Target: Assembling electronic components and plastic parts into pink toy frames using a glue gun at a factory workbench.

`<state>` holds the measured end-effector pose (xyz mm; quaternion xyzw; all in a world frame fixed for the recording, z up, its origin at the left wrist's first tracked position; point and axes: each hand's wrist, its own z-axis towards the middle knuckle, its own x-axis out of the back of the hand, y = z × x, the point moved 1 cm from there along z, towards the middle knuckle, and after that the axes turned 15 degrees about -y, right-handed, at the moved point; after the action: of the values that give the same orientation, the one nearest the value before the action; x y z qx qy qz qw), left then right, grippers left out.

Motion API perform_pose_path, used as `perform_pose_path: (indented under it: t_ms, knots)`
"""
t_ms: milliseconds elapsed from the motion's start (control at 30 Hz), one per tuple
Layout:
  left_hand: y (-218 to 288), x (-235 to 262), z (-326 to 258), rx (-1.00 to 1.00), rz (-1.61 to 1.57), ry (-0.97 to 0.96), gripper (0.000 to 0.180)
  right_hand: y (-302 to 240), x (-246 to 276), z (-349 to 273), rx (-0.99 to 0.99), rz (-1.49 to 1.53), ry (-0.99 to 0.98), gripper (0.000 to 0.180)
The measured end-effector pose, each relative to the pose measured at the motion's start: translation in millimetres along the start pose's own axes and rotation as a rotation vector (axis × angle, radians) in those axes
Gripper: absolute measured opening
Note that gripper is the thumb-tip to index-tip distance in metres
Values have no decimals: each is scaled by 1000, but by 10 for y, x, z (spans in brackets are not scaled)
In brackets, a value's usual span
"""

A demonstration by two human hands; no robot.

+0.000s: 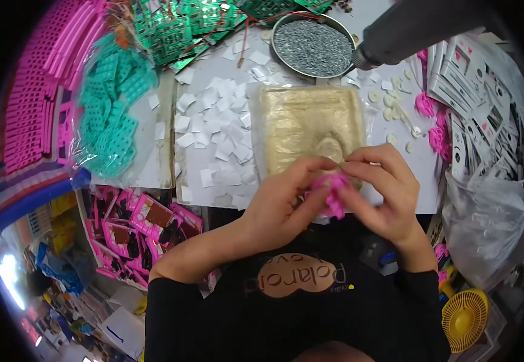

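Between the two hands, just above the person's chest, a small bright pink soft plastic piece (333,192) is pinched from both sides. The left hand (286,199) closes its fingers (311,172) narrowly on the left part of the pink piece, and the right hand (382,187) closes its fingers (358,172) on the right and upper part, so the piece sits exactly where the fingertips of both hands meet. Only the middle and lower end of the piece show; the rest is hidden by the fingers.

Just behind the fingers lies a flat yellowish rectangular pad wrapped in clear plastic film (307,123), resting on the white surface (422,160). To the left of the fingers, many small white paper squares (213,136) are scattered on the surface. Further left of them is a clear bag of teal plastic parts (114,114). Far behind the fingers stands a round metal bowl filled with small grey metal bits (311,39), and beside it green circuit boards (183,24) are piled. To the right of the fingers, some small cream round discs (388,108) and other pink soft pieces (437,130) lie near a stack of white printed cards (479,96). Below the left hand, pink flat packs (135,232) lie lower down.
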<state>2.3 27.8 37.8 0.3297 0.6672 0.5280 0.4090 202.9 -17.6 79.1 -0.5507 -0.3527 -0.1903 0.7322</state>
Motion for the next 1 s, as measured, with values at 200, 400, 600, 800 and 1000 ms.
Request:
perform_pose_path:
  t_ms: [200, 400, 600, 800, 1000]
  knots:
    - [20, 77, 92, 150, 612, 109, 44, 430, -204, 147, -109, -243, -30, 19]
    - [-74, 185, 133, -249, 1134, 45, 43, 578, -339, 212, -95, -424, -37, 18]
    - [-245, 150, 15, -142, 1383, -53, 48, 576, -303, 183, -91, -441, -105, 14]
    - [-46, 465, 7, -161, 1135, -252, 45, 401, -232, 256, -176, -377, -247, 13]
    - [929, 1849, -551, -19, 1010, 584, 15, 460, -221, 241, -164, -342, -227, 15]
